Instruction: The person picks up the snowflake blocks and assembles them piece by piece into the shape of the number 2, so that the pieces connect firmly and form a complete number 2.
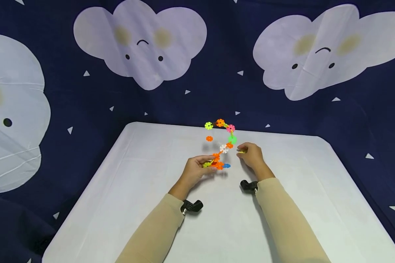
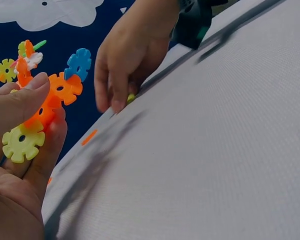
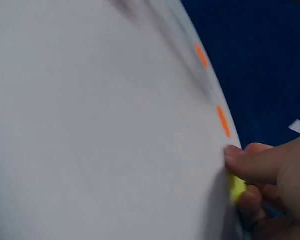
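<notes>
My left hand (image 1: pixel 193 171) holds a chain of joined snowflake discs (image 2: pixel 65 89) between thumb and fingers. At its near end are orange discs, a yellow disc (image 2: pixel 23 142) and a blue disc (image 2: pixel 79 65). From there the chain curves up and away past a white disc (image 1: pixel 224 148), a green disc (image 1: pixel 232 139) and a pink disc (image 1: pixel 230 128) to a yellow-green disc (image 1: pixel 209 125). To the right of the chain, my right hand (image 1: pixel 252 156) pinches a yellow snowflake disc (image 3: pixel 236 188) low at the white table surface, its fingers covering part of the disc.
Two loose orange discs lie flat on the white table (image 1: pixel 145 190); one orange disc (image 1: pixel 209 138) is left of the chain, and another orange disc (image 3: pixel 223 121) is nearer my right hand. A dark blue cloth (image 1: pixel 224 44) with clouds hangs behind the table's far edge.
</notes>
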Demonstrator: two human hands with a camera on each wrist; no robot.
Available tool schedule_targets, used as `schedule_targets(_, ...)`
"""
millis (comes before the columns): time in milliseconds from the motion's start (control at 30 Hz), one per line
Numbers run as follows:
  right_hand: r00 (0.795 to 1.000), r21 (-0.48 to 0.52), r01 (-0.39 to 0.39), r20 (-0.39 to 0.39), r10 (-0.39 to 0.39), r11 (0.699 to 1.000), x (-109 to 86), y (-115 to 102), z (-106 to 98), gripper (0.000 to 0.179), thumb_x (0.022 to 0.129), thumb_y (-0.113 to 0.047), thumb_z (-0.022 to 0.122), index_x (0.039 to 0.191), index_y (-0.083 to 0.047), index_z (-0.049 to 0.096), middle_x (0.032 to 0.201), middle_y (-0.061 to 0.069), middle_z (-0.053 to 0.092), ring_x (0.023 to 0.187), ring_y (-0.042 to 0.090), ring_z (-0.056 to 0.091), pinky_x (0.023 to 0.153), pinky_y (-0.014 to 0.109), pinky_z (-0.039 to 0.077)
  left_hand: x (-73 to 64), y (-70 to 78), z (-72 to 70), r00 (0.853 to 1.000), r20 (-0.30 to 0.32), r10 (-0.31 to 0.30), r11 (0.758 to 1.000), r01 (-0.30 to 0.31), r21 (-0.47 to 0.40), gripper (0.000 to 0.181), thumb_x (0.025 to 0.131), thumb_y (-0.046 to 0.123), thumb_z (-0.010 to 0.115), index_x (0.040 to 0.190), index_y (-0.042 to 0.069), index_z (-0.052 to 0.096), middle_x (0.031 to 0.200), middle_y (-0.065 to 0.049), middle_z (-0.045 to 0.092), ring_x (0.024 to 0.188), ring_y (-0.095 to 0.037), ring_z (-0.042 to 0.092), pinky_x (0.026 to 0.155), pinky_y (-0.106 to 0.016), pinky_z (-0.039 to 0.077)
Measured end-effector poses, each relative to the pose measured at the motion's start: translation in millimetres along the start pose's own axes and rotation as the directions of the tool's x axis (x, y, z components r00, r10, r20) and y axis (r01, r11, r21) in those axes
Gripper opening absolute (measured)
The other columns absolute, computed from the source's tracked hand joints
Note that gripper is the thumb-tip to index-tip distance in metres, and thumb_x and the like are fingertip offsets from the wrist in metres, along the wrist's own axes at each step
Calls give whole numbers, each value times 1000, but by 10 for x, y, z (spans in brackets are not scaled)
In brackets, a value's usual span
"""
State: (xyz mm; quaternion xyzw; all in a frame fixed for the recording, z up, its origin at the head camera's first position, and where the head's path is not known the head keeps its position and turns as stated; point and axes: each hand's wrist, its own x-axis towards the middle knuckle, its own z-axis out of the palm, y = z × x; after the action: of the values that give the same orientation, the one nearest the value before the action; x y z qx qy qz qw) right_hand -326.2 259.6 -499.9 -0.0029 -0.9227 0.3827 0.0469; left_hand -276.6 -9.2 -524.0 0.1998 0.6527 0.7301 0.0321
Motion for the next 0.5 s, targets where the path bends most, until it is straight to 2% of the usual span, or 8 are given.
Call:
schedule_targets(133, 999, 74, -25, 38, 22, 997, -126, 84, -110, 19, 93, -6, 82, 109, 2, 76, 91, 10, 70, 78, 22, 66, 72, 32, 55, -5, -17, 17, 1000, 6, 0, 1000, 0, -6, 41, 85, -7, 85, 125, -3, 74, 124, -10, 74, 118, -24, 68, 101, -35, 54)
schedule_targets(200, 998, 137, -38, 57, 30, 990, -216, 132, -141, 18, 94, -5, 80, 109, 3, 76, 87, 9, 70, 72, 19, 69, 66, 27, 58, -7, -21, 22, 1000, 15, 3, 1000, -3, -12, 42, 85, -8, 84, 125, -4, 74, 124, -11, 74, 118, -25, 68, 101, -35, 54)
schedule_targets(267, 995, 187, -75, 81, 61, 979, -328, 164, -166, 22, 95, -6, 80, 115, 2, 76, 91, 9, 72, 75, 19, 71, 67, 27, 59, -6, -29, 24, 1000, 29, 10, 1000, -10, -9, 42, 85, -7, 85, 126, -5, 73, 125, -12, 73, 118, -25, 68, 100, -35, 55)
schedule_targets(400, 991, 257, -112, 99, 89, 960, -515, 192, -189, 37, 93, -9, 83, 128, -2, 74, 113, 12, 71, 94, 18, 66, 80, 27, 53, -3, -28, 28, 999, 42, 27, 1000, -28, 9, 42, 85, -7, 85, 126, -4, 73, 125, -10, 73, 118, -24, 68, 100, -35, 54)
schedule_targets(467, 991, 364, -113, 111, 78, 924, -569, 179, -170, 42, 91, -5, 83, 131, -2, 71, 121, 13, 68, 99, 16, 65, 84, 25, 53, -5, -28, 29, 999, 36, 34, 999, -35, 19, 42, 85, -7, 85, 125, -5, 73, 125, -10, 74, 118, -24, 68, 101, -36, 54)
schedule_targets(500, 991, 440, -104, 118, 57, 892, -591, 165, -154, 43, 91, -1, 82, 132, 2, 69, 122, 16, 66, 99, 17, 66, 85, 26, 55, -6, -29, 30, 999, 32, 36, 999, -37, 22, 41, 85, -7, 84, 125, -5, 73, 125, -10, 74, 118, -24, 68, 102, -35, 54)
